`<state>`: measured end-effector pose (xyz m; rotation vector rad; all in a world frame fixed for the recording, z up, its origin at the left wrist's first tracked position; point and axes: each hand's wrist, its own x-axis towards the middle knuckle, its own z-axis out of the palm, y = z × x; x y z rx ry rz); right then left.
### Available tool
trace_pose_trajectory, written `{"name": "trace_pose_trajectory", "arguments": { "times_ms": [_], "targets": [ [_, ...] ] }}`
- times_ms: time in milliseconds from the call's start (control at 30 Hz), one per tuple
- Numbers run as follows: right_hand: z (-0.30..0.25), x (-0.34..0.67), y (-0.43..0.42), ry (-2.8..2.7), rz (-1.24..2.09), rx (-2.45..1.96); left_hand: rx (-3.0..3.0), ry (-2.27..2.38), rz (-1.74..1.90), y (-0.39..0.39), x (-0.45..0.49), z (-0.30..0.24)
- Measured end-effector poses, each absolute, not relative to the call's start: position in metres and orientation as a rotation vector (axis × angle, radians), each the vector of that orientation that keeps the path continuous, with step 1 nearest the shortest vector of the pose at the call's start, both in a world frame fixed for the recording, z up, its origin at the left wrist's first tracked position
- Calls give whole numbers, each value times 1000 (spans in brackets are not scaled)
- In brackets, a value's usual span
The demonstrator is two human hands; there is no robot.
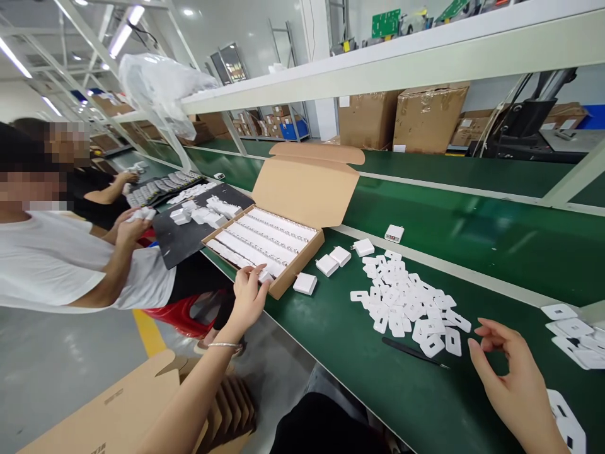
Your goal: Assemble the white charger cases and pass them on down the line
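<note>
My left hand (249,297) is at the near corner of an open cardboard box (278,285), its fingers closed on a small white charger block (265,276). Rows of white chargers (265,233) with metal prongs fill the box. Several loose chargers (305,284) lie just right of it on the green bench. Over the bench at the right, my right hand (510,378) holds nothing, its thumb and forefinger curved and apart. Nearest to it are a heap of flat white plates with cut-out slots (406,299) and black tweezers (416,353).
More white plates (574,334) lie at the right edge. One charger (394,233) stands farther back. At left, co-workers (94,252) handle white parts beside a black mat (177,236). Folded cartons (127,403) are below left. A shelf beam (401,69) crosses above.
</note>
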<state>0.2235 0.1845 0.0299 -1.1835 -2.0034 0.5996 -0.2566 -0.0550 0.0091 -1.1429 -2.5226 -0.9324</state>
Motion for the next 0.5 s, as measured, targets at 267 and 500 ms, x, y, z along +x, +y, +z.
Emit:
{"name": "trace_pose_trajectory", "arguments": {
  "times_ms": [267, 500],
  "targets": [
    [30, 221, 182, -2062, 577, -1112, -1011, -2381, -968, -59, -217, -14],
    [21, 204, 147, -2284, 397, -550, -1424, -2223, -1127, -53, -126, -39]
  ]
}}
